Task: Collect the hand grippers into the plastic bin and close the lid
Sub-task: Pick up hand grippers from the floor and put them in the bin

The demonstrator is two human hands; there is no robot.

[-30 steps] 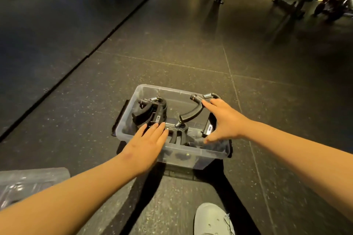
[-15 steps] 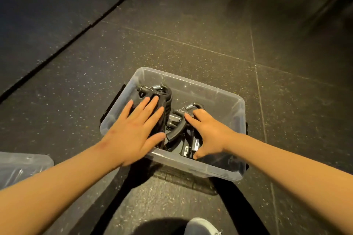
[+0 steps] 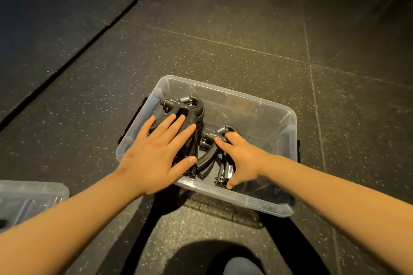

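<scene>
A clear plastic bin (image 3: pixel 288 118) stands open on the dark floor. Several black hand grippers lie inside it at the left. My left hand (image 3: pixel 156 154) lies flat with straight fingers pressing on a stack of hand grippers (image 3: pixel 190 107) at the bin's left side. My right hand (image 3: pixel 240 158) reaches into the bin's middle and its fingers and thumb are spread over another hand gripper (image 3: pixel 207 158), index finger near the spring. Whether that hand grips it is unclear. The clear lid (image 3: pixel 29 198) lies on the floor at the lower left.
Dark speckled rubber floor tiles (image 3: pixel 223 29) lie all around the bin. A black seam (image 3: pixel 67 62) runs diagonally at the left. My knee or shoe (image 3: pixel 241 265) shows at the bottom edge, just in front of the bin.
Both hands have gone deeper into the bin: the left moved from the near rim onto the stacked grippers, the right lowered its gripper toward the bottom. The view tilted downward.
</scene>
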